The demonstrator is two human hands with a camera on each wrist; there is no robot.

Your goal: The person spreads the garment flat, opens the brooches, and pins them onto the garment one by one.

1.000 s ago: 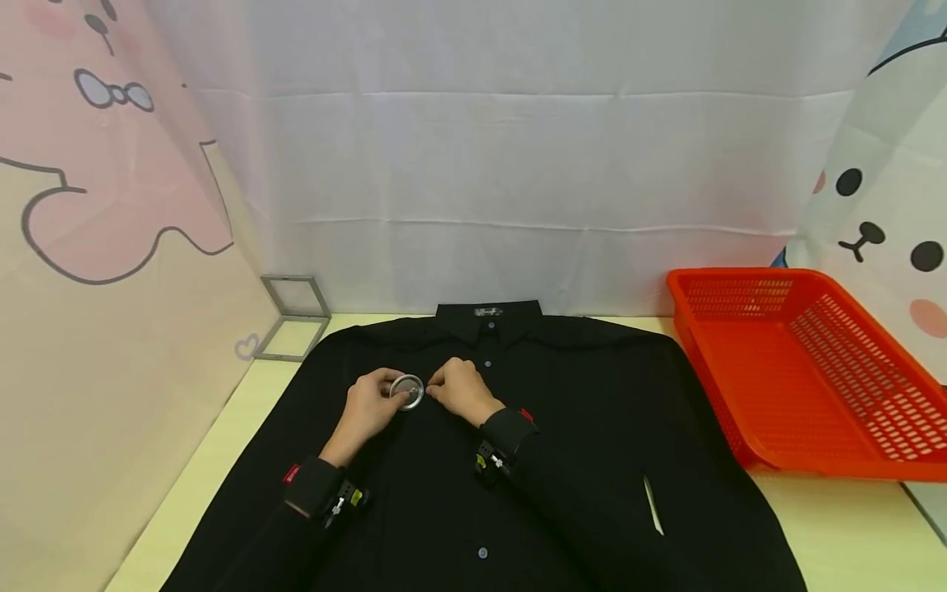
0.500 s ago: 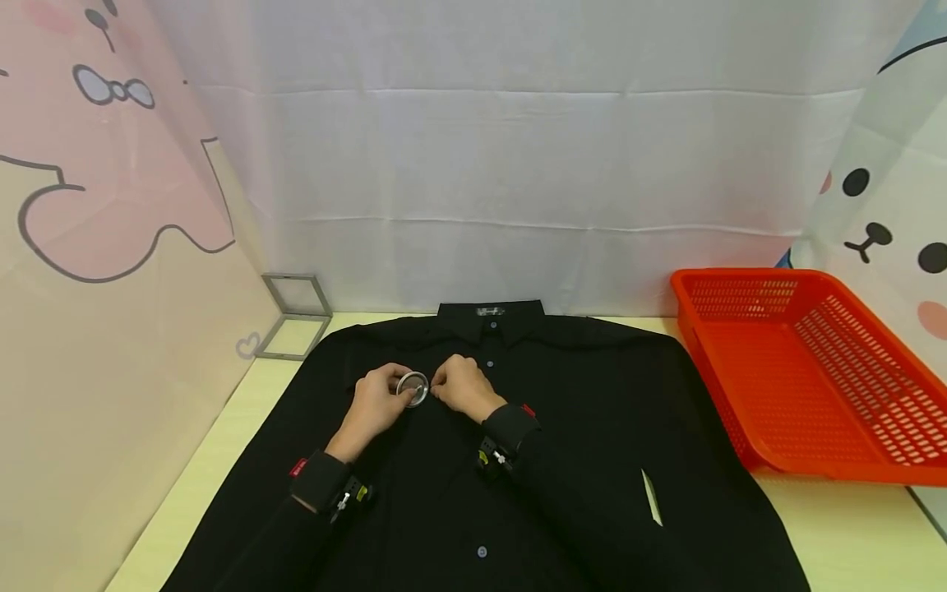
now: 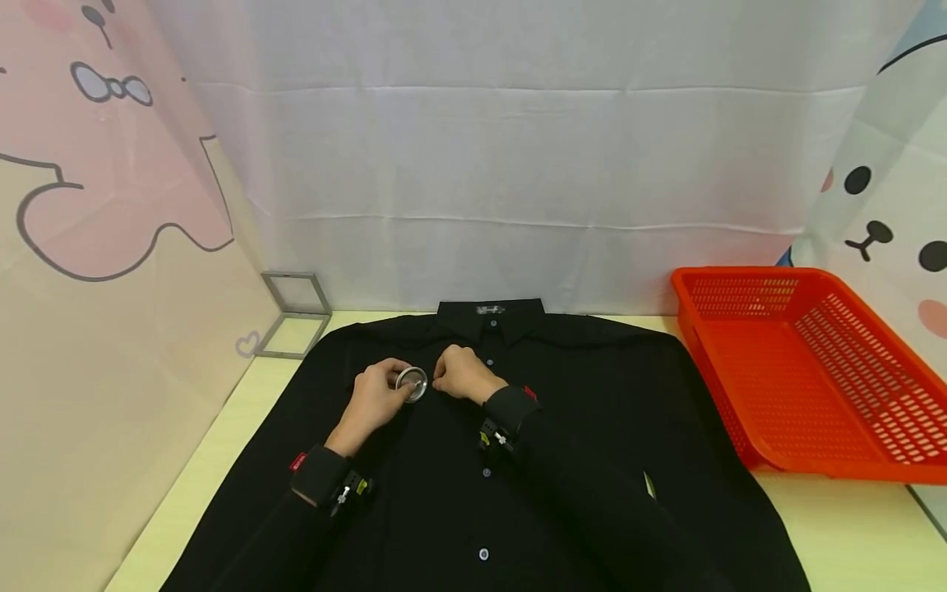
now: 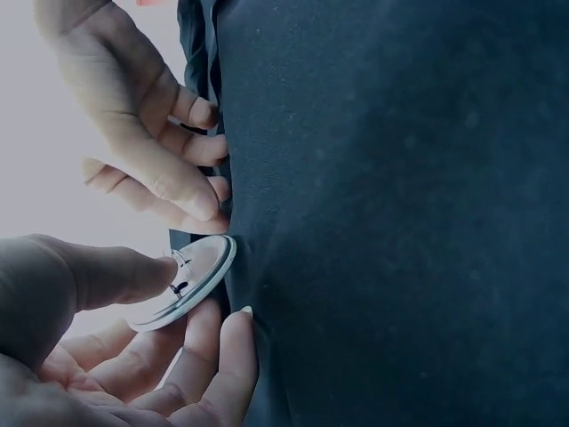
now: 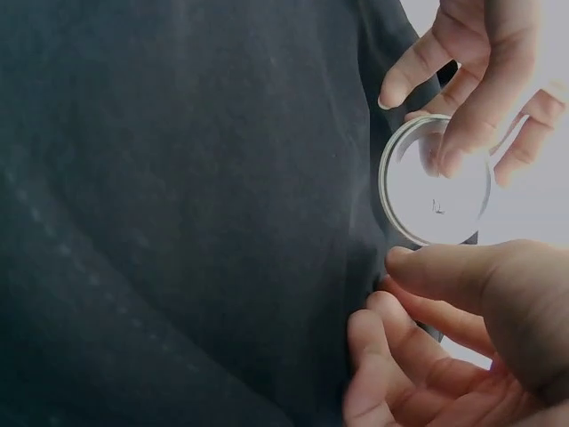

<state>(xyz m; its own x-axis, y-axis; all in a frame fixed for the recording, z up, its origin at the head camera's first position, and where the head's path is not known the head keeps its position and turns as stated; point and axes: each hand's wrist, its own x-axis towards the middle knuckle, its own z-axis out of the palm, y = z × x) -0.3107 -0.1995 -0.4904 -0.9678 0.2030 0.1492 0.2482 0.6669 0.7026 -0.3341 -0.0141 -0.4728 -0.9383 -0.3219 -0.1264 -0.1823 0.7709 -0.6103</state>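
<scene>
A black shirt (image 3: 592,378) lies spread front up with its collar away from me. Above its left chest area, my left hand (image 3: 373,397) holds a round metal-rimmed pin badge (image 3: 412,385). The thumb presses on the badge's back and the fingers are behind it. A thin pin shows on that back in the left wrist view. My right hand (image 3: 464,376) is just right of the badge, below the collar. Its thumb and forefinger come together at the shirt's surface and appear to pinch the cloth. The badge's front face is hidden.
A red perforated basket (image 3: 814,395) stands on the table at right. At the back left, a grey hinged frame (image 3: 296,316) leans by the curtain. White and cartoon-printed curtains (image 3: 473,164) close off the back and sides. A pale sliver (image 3: 649,485) shows by the shirt's right part.
Both hands have shifted slightly away from me, the left with the badge also a little rightward. Another shirt button has come into sight below the right wrist. The pale sliver shows less.
</scene>
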